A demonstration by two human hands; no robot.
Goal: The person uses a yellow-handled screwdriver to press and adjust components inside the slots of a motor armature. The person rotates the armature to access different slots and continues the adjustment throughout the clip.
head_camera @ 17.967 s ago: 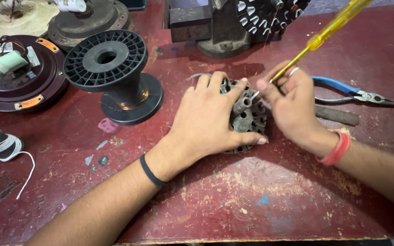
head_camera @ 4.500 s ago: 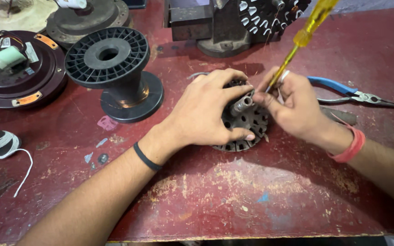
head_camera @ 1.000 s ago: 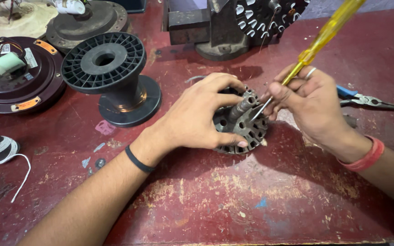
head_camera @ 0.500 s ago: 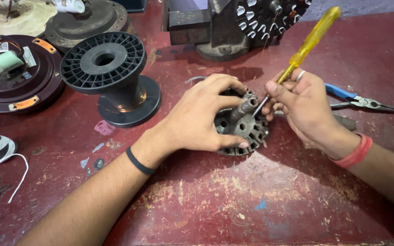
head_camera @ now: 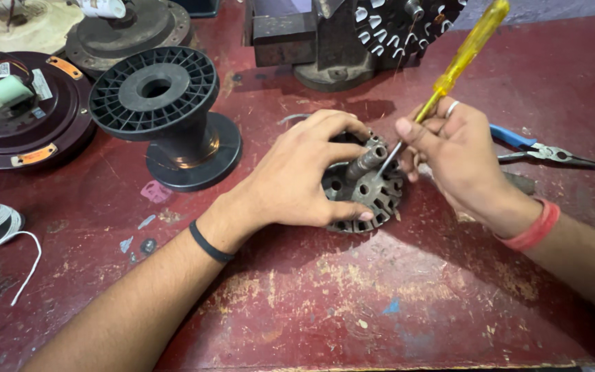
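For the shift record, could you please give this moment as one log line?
left hand: grips slotted round metal core | right hand: holds yellow-handled screwdriver, tip at core | red workbench

The stator core (head_camera: 366,196) sits mid-table (head_camera: 394,303), the left hand (head_camera: 297,176) on its nine-o'clock side, the right hand (head_camera: 459,155) at three o'clock with a screwdriver (head_camera: 459,58) slanting toward one o'clock. The spool (head_camera: 166,114) stands at ten o'clock, pliers (head_camera: 538,148) at three, a vise (head_camera: 332,38) at twelve.
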